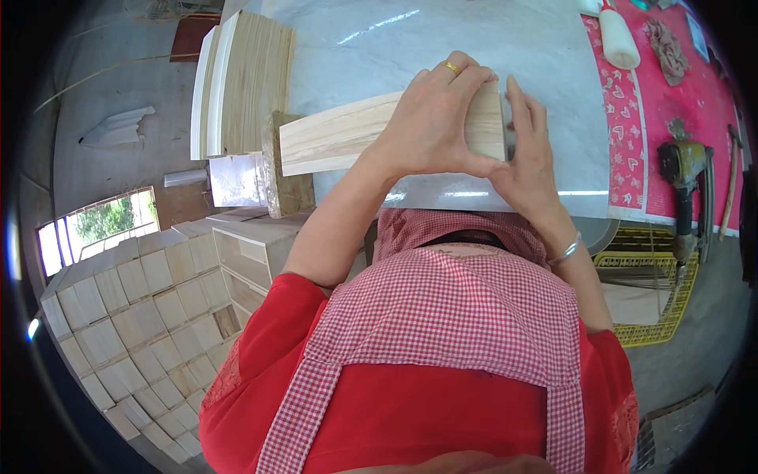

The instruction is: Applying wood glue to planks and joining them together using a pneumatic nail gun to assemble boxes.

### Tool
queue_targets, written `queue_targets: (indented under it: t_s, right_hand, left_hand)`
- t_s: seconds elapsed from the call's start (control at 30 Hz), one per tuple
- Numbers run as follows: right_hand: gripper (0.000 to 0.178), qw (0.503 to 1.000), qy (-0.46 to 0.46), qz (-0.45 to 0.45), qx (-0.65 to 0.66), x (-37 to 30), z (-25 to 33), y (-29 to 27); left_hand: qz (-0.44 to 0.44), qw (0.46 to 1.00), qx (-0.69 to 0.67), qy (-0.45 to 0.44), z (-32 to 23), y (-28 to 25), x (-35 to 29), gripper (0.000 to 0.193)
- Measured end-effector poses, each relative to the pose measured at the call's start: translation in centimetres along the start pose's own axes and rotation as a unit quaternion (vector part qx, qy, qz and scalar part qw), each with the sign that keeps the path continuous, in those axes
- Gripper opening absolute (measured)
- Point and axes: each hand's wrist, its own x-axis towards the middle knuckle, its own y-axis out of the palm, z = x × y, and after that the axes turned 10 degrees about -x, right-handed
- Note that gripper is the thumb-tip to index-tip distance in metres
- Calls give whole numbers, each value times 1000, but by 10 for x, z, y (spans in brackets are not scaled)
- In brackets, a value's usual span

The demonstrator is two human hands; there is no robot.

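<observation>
A long pale wooden piece point(335, 133) with streaky grain lies on the grey-white tabletop; whether it is a solid board or a box I cannot tell. My left hand point(430, 118), with a ring on one finger, spans it near its right end, fingers over the far edge and thumb along the near edge. At that right end is my right hand point(530, 154), a bracelet at its wrist. Its fingers stretch upward beside the end, slightly apart from it, and its thumb side is near the close corner. The piece's left end meets a rough wooden stop block point(286, 170).
Stacked wooden boards point(253, 87) stand at the far left. Wooden boxes point(150, 308) are piled on the floor at left. On the pink cloth point(663, 95) at right lie a nail gun point(683, 170), a white bottle point(620, 39) and a crumpled rag point(667, 51). A yellow crate point(671, 316) sits below.
</observation>
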Motion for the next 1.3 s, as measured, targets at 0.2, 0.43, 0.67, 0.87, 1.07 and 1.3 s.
queue_targets:
  t_s: [0.2,0.43,0.67,0.87,1.07,1.3]
  right_hand:
    - [77,998,-5,30,53,-15,21,-18]
    - [58,997,21,4,74,-43,20,-17]
    - [45,981,-82,-173,-16,-36,7,2]
    - [45,981,-77,-177,-26,-36,9,2]
    - [56,991,-57,-123,10,-40,3,1]
    - [84,996,-3,0,92,-8,15,-14]
  left_hand:
    - [-3,1000,-2,-1,2,0,-2,88]
    - [-2,1000,-5,-18,-1,0,0,84]
    - [-4,1000,0,-3,0,1,1,83]
    - [-6,1000,-5,-7,0,2,1,83]
    - [-1,1000,-2,-10,-1,1,1,85]
    - [-27,1000,5,12,3,6,1,84]
